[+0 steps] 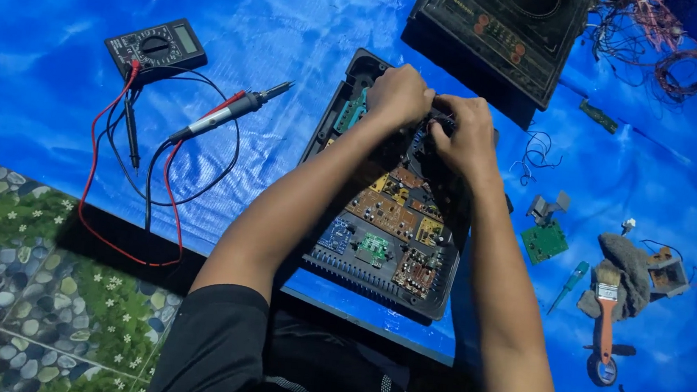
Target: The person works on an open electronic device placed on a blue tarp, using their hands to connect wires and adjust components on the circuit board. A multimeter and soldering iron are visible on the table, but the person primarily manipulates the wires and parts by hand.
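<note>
1. A person sits on the floor over a bright blue plastic tarpaulin (298, 12), seen from above by a head camera.
2. In the middle lies an opened black plastic appliance base with bare brown and green circuit boards (388, 225).
3. The left hand (398, 94) and right hand (462, 134) meet at the far end of this base, both curled down onto an inner part; whether the fingers pinch anything cannot be told.
4. The step in hand looks like freeing or seating a part inside; the next move probably calls for a steady, careful pull.
5. Far left lies a black digital multimeter (157, 47) with red and black probe leads (229, 110).
6. On the right lie a small green circuit board (544, 240) and an orange-handled paintbrush (605, 319); a black induction cooktop (501, 23) sits at the far side.
</note>
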